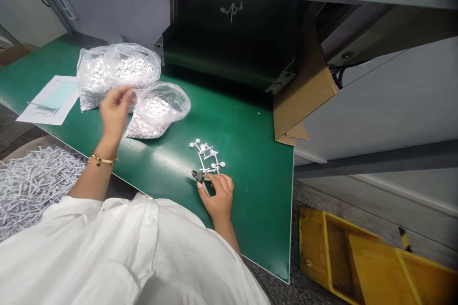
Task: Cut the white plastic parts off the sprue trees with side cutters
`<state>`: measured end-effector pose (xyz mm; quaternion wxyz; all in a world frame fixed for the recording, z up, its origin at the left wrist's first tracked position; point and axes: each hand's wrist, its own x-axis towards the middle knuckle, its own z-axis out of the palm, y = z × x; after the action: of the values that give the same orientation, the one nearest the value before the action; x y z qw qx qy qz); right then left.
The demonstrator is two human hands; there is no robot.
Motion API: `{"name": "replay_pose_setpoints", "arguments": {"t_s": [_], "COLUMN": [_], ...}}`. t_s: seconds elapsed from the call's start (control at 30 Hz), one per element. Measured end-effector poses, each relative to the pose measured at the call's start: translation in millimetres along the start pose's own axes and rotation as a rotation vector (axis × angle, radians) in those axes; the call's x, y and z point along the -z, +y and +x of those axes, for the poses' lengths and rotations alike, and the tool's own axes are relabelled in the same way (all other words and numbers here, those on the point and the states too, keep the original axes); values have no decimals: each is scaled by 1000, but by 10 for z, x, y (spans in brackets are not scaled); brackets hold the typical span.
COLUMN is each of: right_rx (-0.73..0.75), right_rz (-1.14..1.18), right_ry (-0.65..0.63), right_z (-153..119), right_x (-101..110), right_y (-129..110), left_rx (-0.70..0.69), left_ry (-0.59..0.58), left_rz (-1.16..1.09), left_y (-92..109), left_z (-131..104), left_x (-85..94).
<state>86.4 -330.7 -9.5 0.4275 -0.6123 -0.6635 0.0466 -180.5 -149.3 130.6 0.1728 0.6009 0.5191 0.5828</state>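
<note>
White plastic frame [208,156], a spindly thing with little discs at its ends, lies on the green surface [257,195] in front of the worker; I take it as the middle of the dial, twelve being the back. Discs hang on it at both ends, so to my eye this piece is far from finished, and I can't make out any cut in it.

At seven, just beside its near end, are dark-headed cutters [199,177]. Between five and six sits the right hand [219,196], its grip closed round their handles; whether a fingertip also touches the frame, I can't tell. Out between nine and ten is the left hand [113,112], slightly blurred, its fingers bent narrowly toward the thumb; I can't tell whether anything is pinched there.

Near that hand, at ten, stands a clear bag of discs [148,129], and beyond it what look like two more clear bags [91,97] of small white pieces. With so many loose pieces gathered, I'd say plenty is done already, and the frame is what plainly remains on the surface.

Farther off, a white sheet [60,114] lies toward half past nine, and below the edge, between eight and nine, is a heap of white sticks [37,186]. A dark metal box [229,62] fills twelve, cardboard [300,100] stands at two, and a yellow container [310,243] rests at four.
</note>
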Motion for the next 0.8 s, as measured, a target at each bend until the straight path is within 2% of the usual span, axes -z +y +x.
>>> {"name": "replay_pose_setpoints", "arguments": {"t_s": [0.1,0.17,0.23,0.3,0.37,0.43,0.47,0.53,0.6,0.63,0.67,0.73,0.8], "right_rx": [-4,-3,-6,-15,-22,-20,-18,-35,-90,-125,-160,-216,-247], "right_rz": [20,26,30,31,33,38,43,51,56,57,57,56,53], "right_ry": [-11,-13,-11,-6,5,44,80,176,280,320,350,379,380], "right_z": [-2,1,7,17,30,44,50,53,42,33,23,4,-4], "right_x": [-2,-3,-5,-4,3,17,26,48,69,78,84,91,91], "right_y": [0,-7,-17,-29,-40,-49,-50,-41,-16,0,16,45,59], "left_rx": [-109,-77,10,22,-86,-259,-339,-493,-640,-662,-640,-508,-334], "left_ry": [325,402,278,140,108,104,56,-191,-574,-714,-792,-843,-847], "left_rz": [100,278,496,671,760,763,742,678,641,634,622,577,501], "left_y": [-135,-292,-452,-547,-531,-411,-328,-162,-53,-33,-37,-103,-208], "left_z": [694,1061,1275,1299,1133,803,590,117,-346,-547,-718,-963,-1090], "left_x": [315,514,653,683,578,354,211,-100,-402,-536,-654,-838,-959]}}
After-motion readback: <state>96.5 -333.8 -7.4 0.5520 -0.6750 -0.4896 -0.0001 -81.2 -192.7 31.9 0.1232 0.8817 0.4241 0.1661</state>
